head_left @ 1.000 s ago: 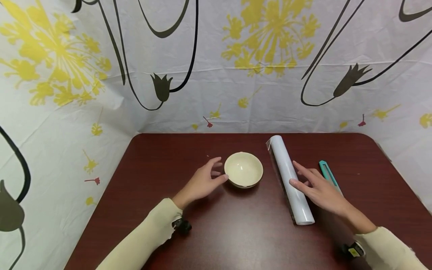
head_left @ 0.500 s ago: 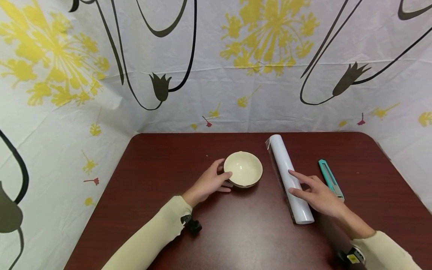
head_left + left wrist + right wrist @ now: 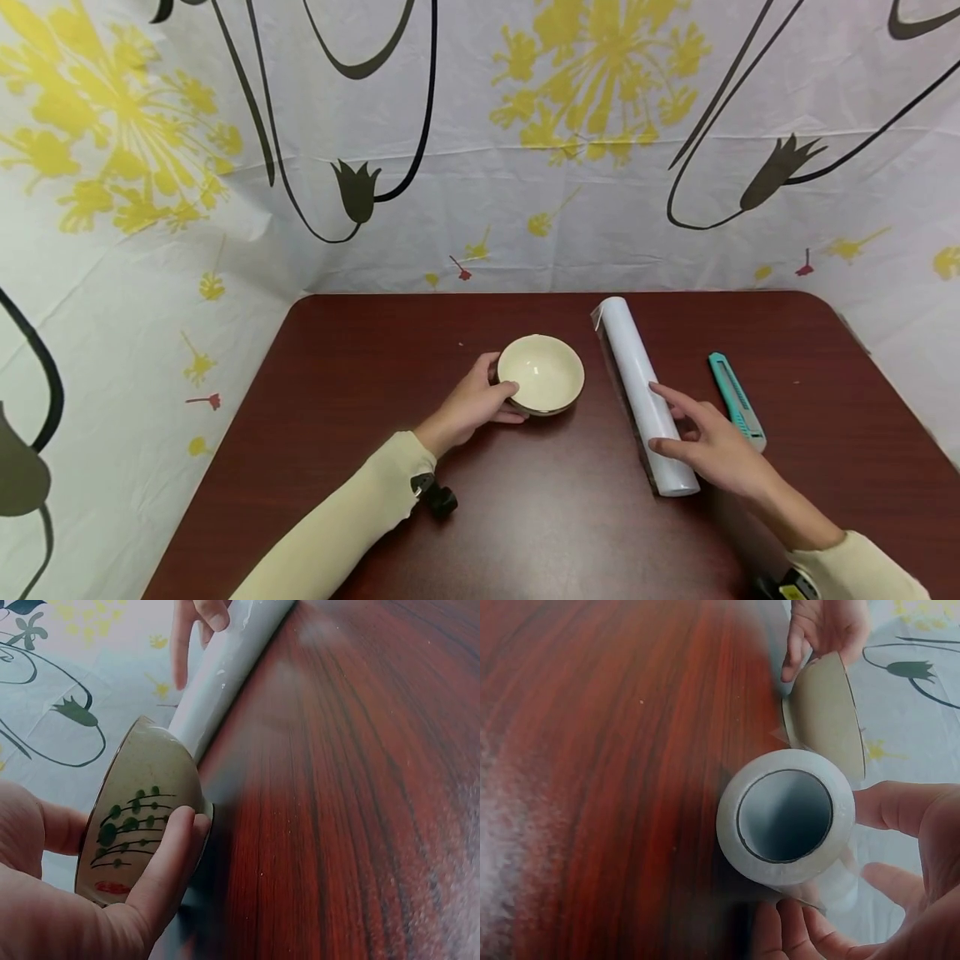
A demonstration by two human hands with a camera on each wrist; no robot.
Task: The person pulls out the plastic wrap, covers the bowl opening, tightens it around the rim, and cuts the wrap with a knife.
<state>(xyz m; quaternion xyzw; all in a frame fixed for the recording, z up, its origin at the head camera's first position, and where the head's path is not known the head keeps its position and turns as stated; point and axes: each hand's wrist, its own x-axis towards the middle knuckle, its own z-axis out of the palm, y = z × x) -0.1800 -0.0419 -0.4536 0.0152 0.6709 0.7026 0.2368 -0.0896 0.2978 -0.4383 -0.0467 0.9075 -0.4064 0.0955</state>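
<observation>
A cream bowl (image 3: 540, 375) is at the middle of the table; its outer wall carries green leafy stems and a red mark in the left wrist view. My left hand (image 3: 468, 407) holds it from the left, thumb over the rim and fingers along the painted wall (image 3: 142, 810). Right of the bowl, a long roll of clear plastic wrap (image 3: 641, 400) lies slanting away. My right hand (image 3: 716, 442) is at its right side, with loosely bent fingers; thumb and forefinger tips overlap the roll. The right wrist view shows the roll's hollow end (image 3: 786, 814).
A teal utility knife (image 3: 737, 400) lies right of the roll, its near end close behind my right hand. The dark red wooden table (image 3: 390, 342) backs onto a white flowered sheet (image 3: 465, 208). A small wrist camera (image 3: 438, 498) sits under the left cuff.
The left hand has moved right to the bowl and taken hold of its near left side. The right hand has shifted slightly toward me along the roll. The bowl and roll stay put.
</observation>
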